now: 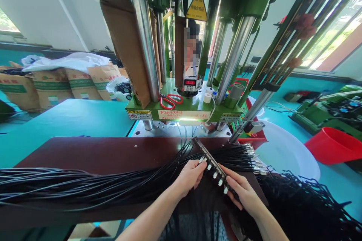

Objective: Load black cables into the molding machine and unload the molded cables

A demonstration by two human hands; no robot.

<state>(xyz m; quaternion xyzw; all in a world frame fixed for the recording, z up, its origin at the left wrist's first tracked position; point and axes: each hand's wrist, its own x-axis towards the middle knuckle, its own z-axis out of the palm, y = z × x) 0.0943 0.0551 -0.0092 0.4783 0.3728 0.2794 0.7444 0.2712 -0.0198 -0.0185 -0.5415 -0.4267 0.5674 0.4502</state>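
My right hand (240, 188) grips the lower end of a long dark metal mould bar (209, 154), which slants up and left over the brown table. Along its near edge sit several cable connectors (220, 182) with shiny metal plugs and black bodies. At the upper part of the bar, my left hand (190, 175) pinches a connector (202, 159) between thumb and fingers. Black cables (158, 177) run under both hands. A bundle of cable ends with metal plugs (254, 160) lies to the right, behind the bar.
A green press (181, 115) with steel columns stands ahead. Red-handled scissors (171, 101) rest on its plate. Cut black scrap (305, 203) is heaped at right, near a white basin (288, 147) and a red bucket (336, 147). Paper sacks (56, 86) stand at the left.
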